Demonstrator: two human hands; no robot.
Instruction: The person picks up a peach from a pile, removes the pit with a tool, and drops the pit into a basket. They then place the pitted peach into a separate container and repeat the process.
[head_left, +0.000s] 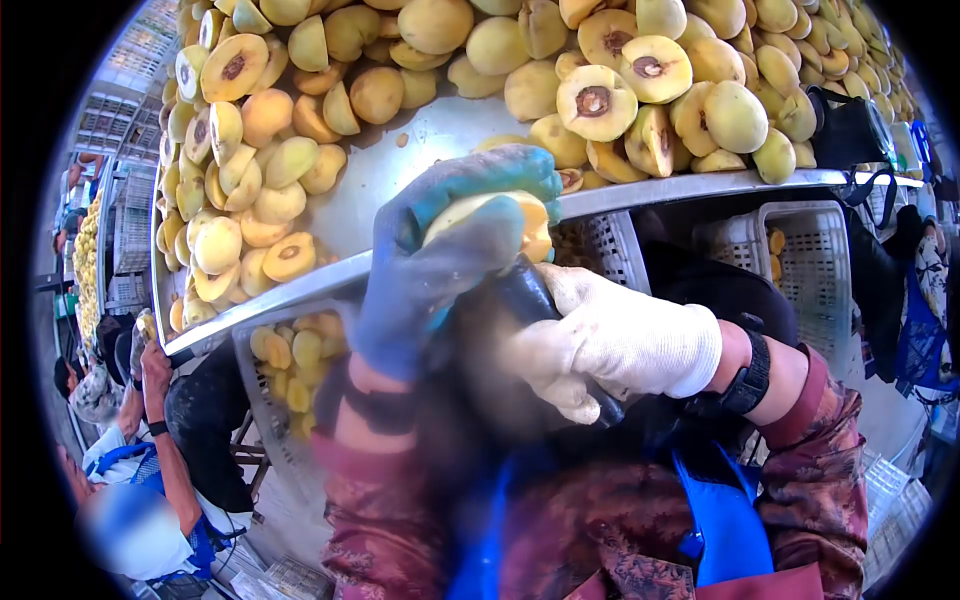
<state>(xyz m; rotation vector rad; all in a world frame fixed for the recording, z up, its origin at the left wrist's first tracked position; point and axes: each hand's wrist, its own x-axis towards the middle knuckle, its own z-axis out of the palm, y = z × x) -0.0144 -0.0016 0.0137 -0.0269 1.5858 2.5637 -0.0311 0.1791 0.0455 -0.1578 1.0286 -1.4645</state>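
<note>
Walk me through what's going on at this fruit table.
Someone in gloves is working on a piece of yellow fruit. The left hand grips it at the table's metal edge, while the right hand holds a dark-handled tool up against it. The tool's working end is hidden. Many fruit halves are heaped on the table, some with dark centers showing. A crate below the edge holds a few pieces.
</note>
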